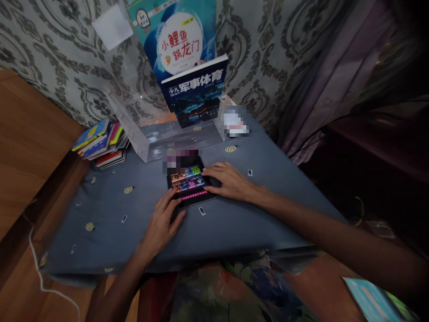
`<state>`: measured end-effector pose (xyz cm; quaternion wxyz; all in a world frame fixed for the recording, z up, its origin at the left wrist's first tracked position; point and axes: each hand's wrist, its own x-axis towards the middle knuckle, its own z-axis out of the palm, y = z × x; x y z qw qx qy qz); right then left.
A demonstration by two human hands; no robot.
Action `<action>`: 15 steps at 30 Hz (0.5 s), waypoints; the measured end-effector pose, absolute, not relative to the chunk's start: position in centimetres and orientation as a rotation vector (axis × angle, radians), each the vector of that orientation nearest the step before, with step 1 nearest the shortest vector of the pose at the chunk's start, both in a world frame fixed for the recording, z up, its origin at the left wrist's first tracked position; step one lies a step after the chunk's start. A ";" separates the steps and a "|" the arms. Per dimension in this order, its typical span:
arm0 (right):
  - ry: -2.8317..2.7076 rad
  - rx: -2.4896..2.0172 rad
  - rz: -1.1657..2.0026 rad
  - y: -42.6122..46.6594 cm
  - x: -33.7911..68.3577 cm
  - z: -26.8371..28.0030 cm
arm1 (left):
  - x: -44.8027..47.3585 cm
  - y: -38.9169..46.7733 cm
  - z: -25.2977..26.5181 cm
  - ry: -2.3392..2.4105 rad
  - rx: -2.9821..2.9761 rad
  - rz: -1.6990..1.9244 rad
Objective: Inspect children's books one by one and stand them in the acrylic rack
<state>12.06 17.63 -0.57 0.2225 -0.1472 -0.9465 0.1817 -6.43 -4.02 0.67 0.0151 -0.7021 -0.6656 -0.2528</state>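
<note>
A dark book with rows of small coloured pictures and a pink strip on its cover lies flat on the blue tablecloth. Its upper part is blurred out. My left hand rests at the book's lower left edge, fingers apart and fingertips touching the cover. On the opposite side, my right hand lies along the right edge, its fingers stretched out over the border and thumb near the lower corner. Neither hand lifts the book. Behind it stands a clear acrylic rack holding a dark blue book upright.
A teal book leans behind the rack against patterned curtain-like fabric. Several books are stacked at the left. A partly blurred white item sits right of the rack. A white cable runs along the floor at left.
</note>
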 end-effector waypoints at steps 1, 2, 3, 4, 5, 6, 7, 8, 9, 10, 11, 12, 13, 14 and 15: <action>-2.615 -0.392 0.495 17.6 12.1 -0.5 | -6.3 -4.0 0.6 -2.096 -2.185 -0.752; -2.617 -0.374 0.485 17.4 12.3 -0.5 | -6.2 -4.1 0.6 -2.119 -2.187 -0.708; -2.621 -0.356 0.475 17.2 12.5 -0.5 | -6.1 -4.2 0.5 -2.136 -2.191 -0.661; -2.627 -0.340 0.465 16.9 12.7 -0.5 | -6.0 -4.5 0.4 -2.146 -2.196 -0.612; -2.634 -0.322 0.455 16.5 13.2 -0.4 | -5.8 -5.0 0.4 -2.145 -2.202 -0.565; -2.642 -0.304 0.447 15.9 13.7 -0.4 | -5.6 -5.5 0.3 -2.128 -2.213 -0.522; -2.651 -0.282 0.440 15.2 14.4 -0.4 | -5.4 -6.2 0.3 -2.100 -2.227 -0.483; -2.660 -0.262 0.433 14.4 15.2 -0.3 | -5.2 -7.0 0.3 -2.067 -2.243 -0.446; -2.674 -0.244 0.425 13.5 16.1 -0.3 | -4.9 -7.9 0.2 -2.031 -2.260 -0.410; -2.687 -0.219 0.420 12.5 17.0 -0.4 | -4.6 -8.8 0.1 -1.993 -2.278 -0.372; -2.702 -0.201 0.415 11.6 18.0 -0.4 | -4.2 -9.8 0.0 -1.957 -2.290 -0.331; -2.715 -0.166 0.409 10.6 19.0 -0.5 | -3.9 -10.7 -0.2 -1.929 -2.290 -0.282; -2.718 -0.128 0.403 9.6 19.8 -0.6 | -3.6 -11.6 -0.3 -1.899 -2.273 -0.242; -2.720 -0.090 0.396 8.8 20.6 -0.8 | -3.4 -12.4 -0.4 -1.863 -2.249 -0.211; -2.719 -0.049 0.389 8.0 21.2 -0.9 | -3.2 -13.0 -0.4 -1.827 -2.228 -0.190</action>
